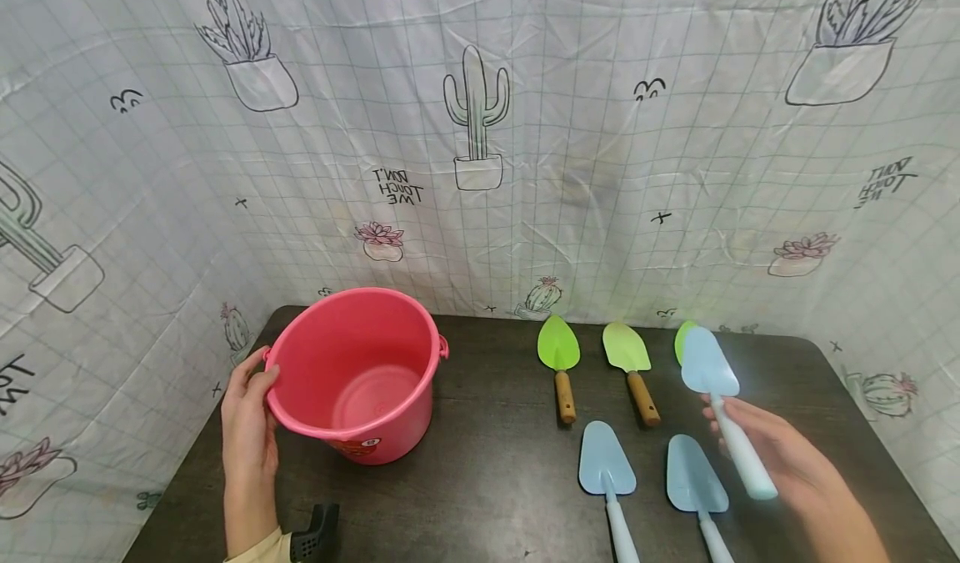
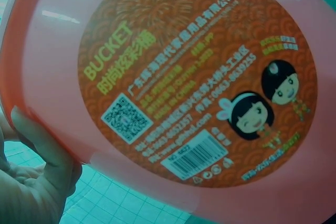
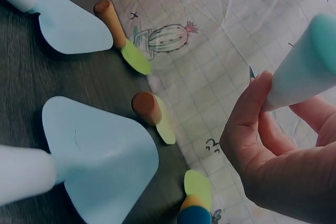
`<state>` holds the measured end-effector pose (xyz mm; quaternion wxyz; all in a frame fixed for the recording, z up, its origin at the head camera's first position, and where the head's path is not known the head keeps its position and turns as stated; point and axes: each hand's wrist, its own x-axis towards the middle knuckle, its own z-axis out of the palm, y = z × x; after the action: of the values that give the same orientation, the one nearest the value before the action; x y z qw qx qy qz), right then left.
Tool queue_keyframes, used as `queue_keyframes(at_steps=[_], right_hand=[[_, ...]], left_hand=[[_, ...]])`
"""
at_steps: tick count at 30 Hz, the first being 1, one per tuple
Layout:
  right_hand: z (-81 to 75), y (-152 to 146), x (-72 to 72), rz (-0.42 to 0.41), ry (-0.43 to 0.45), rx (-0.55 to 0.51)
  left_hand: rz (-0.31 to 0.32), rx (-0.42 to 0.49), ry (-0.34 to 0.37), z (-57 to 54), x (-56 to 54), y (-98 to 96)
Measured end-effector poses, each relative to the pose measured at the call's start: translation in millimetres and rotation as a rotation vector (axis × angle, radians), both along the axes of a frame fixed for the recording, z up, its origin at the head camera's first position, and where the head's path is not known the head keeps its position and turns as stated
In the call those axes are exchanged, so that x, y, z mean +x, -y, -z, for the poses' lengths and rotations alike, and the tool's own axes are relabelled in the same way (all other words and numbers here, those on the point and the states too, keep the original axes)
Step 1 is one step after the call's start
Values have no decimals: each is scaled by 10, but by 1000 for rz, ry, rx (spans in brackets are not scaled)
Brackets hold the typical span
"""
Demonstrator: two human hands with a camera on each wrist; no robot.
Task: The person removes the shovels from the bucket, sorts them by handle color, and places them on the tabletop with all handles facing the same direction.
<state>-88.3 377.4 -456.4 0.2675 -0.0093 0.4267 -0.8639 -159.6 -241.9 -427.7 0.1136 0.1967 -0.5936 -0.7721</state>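
Note:
At the left of the head view, my left hand (image 1: 249,413) grips the rim of a pink bucket (image 1: 405,421) beside its handle lug. The bucket leans a little and its open top shows. In the left wrist view my thumb lies along the bucket wall, close to a round orange label (image 2: 199,82). On the right, my right hand (image 1: 780,454) pinches a light blue trowel (image 1: 708,363) by its pale handle, blade up, above the table. This trowel partly covers a green trowel (image 1: 681,342) behind it. Seen from the right wrist, the held handle (image 3: 304,66) points toward the camera.
Two more green trowels, a left one (image 1: 558,346) and a right one (image 1: 627,348), lie at the back with wooden handles. Nearer are two other light blue trowels, one (image 1: 606,459) left of the other (image 1: 693,475). A patterned cloth (image 1: 570,129) hangs behind the dark table (image 1: 495,480).

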Motion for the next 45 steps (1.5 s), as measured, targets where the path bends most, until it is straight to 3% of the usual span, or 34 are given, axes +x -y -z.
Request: queue_keyframes(at_steps=[7,18,26,39,43,45], right_hand=[[39,-108,60,-21,-11,-82],[51,-291,160,13,60,52],[74,-387,231,-2,86,56],[77,-554,350,66,262,233],[115,-623,394,89,253,297],[124,-634,412,134,257,378]], left_hand=[[-2,4,-10,-5,-1,-16],[-8,-1,-4,13,-2,-16],[-10,-7,-4,13,1,-16],[-15,8,-9,0,2,-15],[-13,8,-8,-5,5,-19],[-12,8,-7,-6,4,-21]])
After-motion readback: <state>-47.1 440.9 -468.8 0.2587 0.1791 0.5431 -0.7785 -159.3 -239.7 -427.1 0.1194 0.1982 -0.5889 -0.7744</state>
